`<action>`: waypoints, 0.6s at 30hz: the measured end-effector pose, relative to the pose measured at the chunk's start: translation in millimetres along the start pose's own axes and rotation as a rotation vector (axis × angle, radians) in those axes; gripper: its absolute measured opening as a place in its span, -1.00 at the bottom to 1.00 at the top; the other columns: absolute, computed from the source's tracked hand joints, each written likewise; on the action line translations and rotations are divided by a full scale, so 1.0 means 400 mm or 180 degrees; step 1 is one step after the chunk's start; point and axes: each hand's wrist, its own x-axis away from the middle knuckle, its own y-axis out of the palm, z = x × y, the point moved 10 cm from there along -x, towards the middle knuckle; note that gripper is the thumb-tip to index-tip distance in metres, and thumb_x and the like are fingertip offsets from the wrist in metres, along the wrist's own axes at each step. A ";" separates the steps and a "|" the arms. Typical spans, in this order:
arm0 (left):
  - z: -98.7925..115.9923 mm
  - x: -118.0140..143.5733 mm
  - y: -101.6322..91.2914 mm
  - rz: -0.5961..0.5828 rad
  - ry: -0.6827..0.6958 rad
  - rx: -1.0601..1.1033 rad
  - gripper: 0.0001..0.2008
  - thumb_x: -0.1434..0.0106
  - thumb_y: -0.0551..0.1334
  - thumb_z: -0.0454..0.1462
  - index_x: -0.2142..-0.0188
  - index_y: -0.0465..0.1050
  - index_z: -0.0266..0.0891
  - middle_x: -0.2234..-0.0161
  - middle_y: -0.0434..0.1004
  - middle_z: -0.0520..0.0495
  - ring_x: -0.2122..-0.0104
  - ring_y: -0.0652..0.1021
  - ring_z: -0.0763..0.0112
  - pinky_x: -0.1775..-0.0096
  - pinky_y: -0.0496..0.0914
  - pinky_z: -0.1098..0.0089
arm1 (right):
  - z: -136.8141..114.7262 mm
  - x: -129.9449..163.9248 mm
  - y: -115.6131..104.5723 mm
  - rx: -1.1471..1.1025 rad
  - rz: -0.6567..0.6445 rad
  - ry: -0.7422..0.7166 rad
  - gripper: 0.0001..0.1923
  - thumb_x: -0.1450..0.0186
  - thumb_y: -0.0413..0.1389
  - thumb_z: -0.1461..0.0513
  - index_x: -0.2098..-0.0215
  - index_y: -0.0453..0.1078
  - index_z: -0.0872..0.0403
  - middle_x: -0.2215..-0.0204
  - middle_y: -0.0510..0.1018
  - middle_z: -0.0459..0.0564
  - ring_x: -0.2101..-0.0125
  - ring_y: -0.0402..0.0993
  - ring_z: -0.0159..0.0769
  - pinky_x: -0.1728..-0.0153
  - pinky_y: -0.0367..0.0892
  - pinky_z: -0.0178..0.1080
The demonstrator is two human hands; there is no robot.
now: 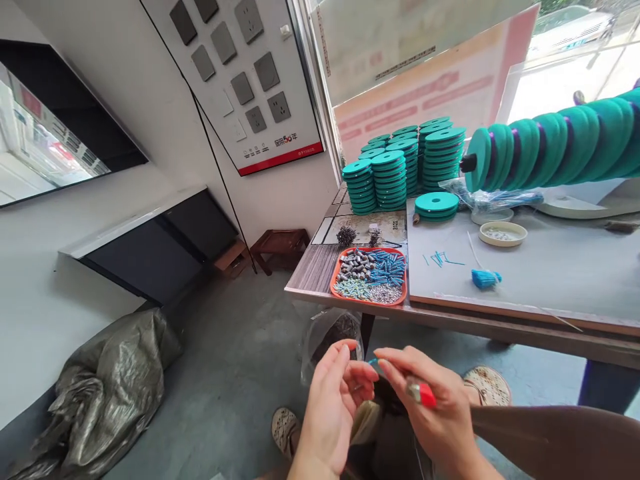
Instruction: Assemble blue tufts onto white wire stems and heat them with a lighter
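Note:
My right hand point(434, 397) pinches a small, thin blue piece point(373, 361) between thumb and forefinger. Tucked in the same hand is a tool with a red end point(426, 393); its kind is hard to make out. Close to the blue piece, my left hand point(337, 393) has its fingers loosely curled and apart, and I see nothing held in it. Beyond both hands, an orange tray point(332, 288) on the table holds grey cylinders point(356, 265), ribbed blue pieces point(389, 267), small greenish pieces point(351, 289) and tiny silvery parts point(386, 294).
Stacks of teal foam discs point(390, 183) stand at the table's back, with a rod of discs point(560, 147) at right. A blue bundle point(485, 279) and a shallow dish point(503, 233) lie on the grey board point(560, 267). A plastic bag point(313, 333) hangs below the edge.

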 end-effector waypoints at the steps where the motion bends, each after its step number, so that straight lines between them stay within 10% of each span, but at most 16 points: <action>1: -0.006 0.004 -0.003 -0.0042 -0.0089 -0.0064 -0.69 -0.18 0.17 -0.19 0.14 0.25 -0.35 0.53 0.46 -0.06 0.51 0.45 0.54 0.40 0.33 0.49 | -0.033 0.003 0.007 0.0277 -0.0165 -0.0481 -0.89 -0.17 0.12 0.34 0.34 0.47 0.14 0.63 0.41 -0.06 0.62 0.29 -0.45 0.61 0.20 -0.42; 6: 0.002 0.018 0.007 -0.0258 -0.0091 -0.0388 -0.50 -0.10 0.26 -0.28 0.01 0.14 -0.37 0.50 0.50 -0.06 0.44 0.49 0.48 0.26 0.36 0.41 | -0.099 0.019 0.034 0.0943 -0.0500 -0.1564 -0.90 -0.23 0.06 0.37 0.30 0.41 0.21 0.69 0.31 -0.07 0.63 0.14 -0.41 0.63 0.08 -0.36; 18: 0.019 0.003 -0.003 -0.0130 0.0109 -0.0356 -0.26 0.00 0.33 -0.31 -0.12 0.04 -0.41 0.56 0.51 -0.08 0.53 0.48 0.47 0.34 0.36 0.45 | -0.050 0.062 0.089 0.1312 -0.0960 -0.1463 -0.66 -0.22 -0.02 0.42 0.03 0.28 0.20 0.62 0.37 -0.09 0.59 0.19 -0.37 0.55 0.13 -0.32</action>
